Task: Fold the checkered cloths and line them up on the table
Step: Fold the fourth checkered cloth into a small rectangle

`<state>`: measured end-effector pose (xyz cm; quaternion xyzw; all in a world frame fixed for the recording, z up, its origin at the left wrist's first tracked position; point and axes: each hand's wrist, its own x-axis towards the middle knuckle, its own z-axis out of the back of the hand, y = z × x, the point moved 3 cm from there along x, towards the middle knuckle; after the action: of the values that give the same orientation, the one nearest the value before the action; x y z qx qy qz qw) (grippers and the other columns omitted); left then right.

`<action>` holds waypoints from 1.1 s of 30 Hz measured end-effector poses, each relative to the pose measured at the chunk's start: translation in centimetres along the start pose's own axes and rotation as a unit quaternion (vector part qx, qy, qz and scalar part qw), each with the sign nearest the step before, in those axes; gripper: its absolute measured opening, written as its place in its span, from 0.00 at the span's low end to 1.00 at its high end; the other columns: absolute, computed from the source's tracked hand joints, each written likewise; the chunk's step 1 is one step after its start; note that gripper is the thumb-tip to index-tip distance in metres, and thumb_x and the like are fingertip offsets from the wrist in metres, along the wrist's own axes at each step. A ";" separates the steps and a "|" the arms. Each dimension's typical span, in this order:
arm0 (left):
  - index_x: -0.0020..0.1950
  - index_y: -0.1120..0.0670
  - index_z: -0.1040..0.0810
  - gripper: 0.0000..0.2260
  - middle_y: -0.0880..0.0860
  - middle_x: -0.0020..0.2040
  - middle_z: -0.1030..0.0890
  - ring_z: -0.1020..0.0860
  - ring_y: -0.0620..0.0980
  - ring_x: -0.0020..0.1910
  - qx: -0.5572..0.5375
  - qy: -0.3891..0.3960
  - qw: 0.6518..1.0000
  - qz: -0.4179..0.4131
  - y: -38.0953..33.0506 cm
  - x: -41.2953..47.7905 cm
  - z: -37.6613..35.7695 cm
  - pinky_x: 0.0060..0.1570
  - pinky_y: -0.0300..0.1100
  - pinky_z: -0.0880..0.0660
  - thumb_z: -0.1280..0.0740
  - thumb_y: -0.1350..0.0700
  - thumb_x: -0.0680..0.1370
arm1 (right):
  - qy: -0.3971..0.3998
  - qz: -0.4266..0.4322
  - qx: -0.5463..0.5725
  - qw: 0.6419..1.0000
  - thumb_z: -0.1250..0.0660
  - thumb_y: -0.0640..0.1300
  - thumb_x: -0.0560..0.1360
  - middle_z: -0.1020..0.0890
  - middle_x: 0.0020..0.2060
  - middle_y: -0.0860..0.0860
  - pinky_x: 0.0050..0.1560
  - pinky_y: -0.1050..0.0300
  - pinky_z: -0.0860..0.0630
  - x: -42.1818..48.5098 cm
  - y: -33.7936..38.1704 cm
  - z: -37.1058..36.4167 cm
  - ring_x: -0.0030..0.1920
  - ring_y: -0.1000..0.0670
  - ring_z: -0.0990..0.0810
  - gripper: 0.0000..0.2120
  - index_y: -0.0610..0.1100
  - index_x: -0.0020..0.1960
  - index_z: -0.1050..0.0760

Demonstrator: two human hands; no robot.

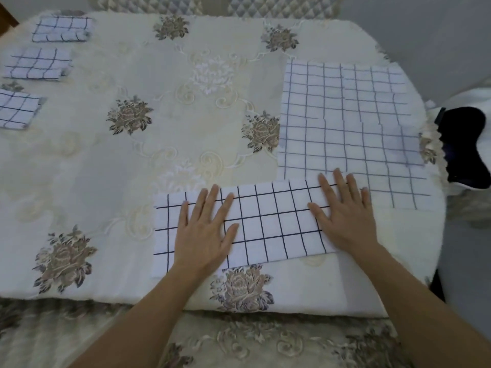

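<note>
Head view: both hands lie flat on a checkered cloth near the front edge of the table.

The left hand (204, 229) and right hand (345, 211) rest palm-down with straight, spread fingers, pressing and gripping nothing. Under them the checkered cloth (268, 224) is folded into a long strip, the left hand near its left end and the right hand on its right end. It lies on the table (119, 181), which has a cream flowered tablecloth (212, 75). Just behind the right hand is a pile of cloths (332, 134), laid open and overlapping, touching the strip's far right corner. Off the table's right edge is a black thing (462, 147) that I cannot identify. Along the far left edge a row of three folded cloths (37, 63) lies well apart from the strip. Quilted chair backs (279, 6) stand beyond the table.
</note>
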<state>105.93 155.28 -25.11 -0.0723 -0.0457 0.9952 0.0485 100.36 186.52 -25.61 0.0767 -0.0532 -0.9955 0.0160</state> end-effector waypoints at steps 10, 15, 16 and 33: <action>0.82 0.45 0.53 0.29 0.50 0.82 0.56 0.56 0.51 0.81 -0.004 -0.004 0.996 -0.084 -4.9 -0.1 -0.3 0.76 0.62 0.48 0.53 0.37 0.82 | -0.018 -0.007 0.038 0.999 0.58 0.70 0.78 0.57 0.81 0.52 0.79 0.41 0.55 -3.1 1.4 -0.1 0.80 0.48 0.61 0.35 0.57 0.81 0.58; 0.81 0.44 0.53 0.29 0.50 0.82 0.55 0.56 0.51 0.81 0.003 -0.009 0.998 -0.061 -4.0 -0.4 -0.5 0.77 0.60 0.51 0.55 0.36 0.82 | -0.013 -0.014 0.018 1.000 0.62 0.71 0.78 0.63 0.80 0.54 0.79 0.44 0.57 -2.5 -0.6 -0.1 0.79 0.51 0.65 0.35 0.57 0.80 0.64; 0.81 0.44 0.53 0.29 0.49 0.82 0.56 0.56 0.50 0.81 0.001 -0.009 0.998 -0.062 -3.9 -0.4 -0.5 0.77 0.60 0.51 0.55 0.36 0.82 | -0.015 -0.020 0.017 1.000 0.62 0.70 0.78 0.64 0.80 0.54 0.79 0.44 0.57 -2.4 -0.7 0.0 0.79 0.51 0.65 0.35 0.57 0.80 0.65; 0.76 0.46 0.35 0.26 0.51 0.77 0.34 0.35 0.55 0.75 -0.023 -0.006 0.967 -0.254 -10.0 3.6 4.9 0.74 0.61 0.41 0.51 0.39 0.81 | -0.109 -0.211 0.136 0.962 0.36 0.47 0.78 0.25 0.62 0.40 0.52 0.43 0.25 -7.7 -5.4 6.4 0.56 0.39 0.25 0.23 0.42 0.71 0.32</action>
<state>102.59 165.16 -19.80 -0.0533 -0.0853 0.9493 0.2979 106.87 192.82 -18.71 -0.0214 -0.1726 -0.9619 -0.2110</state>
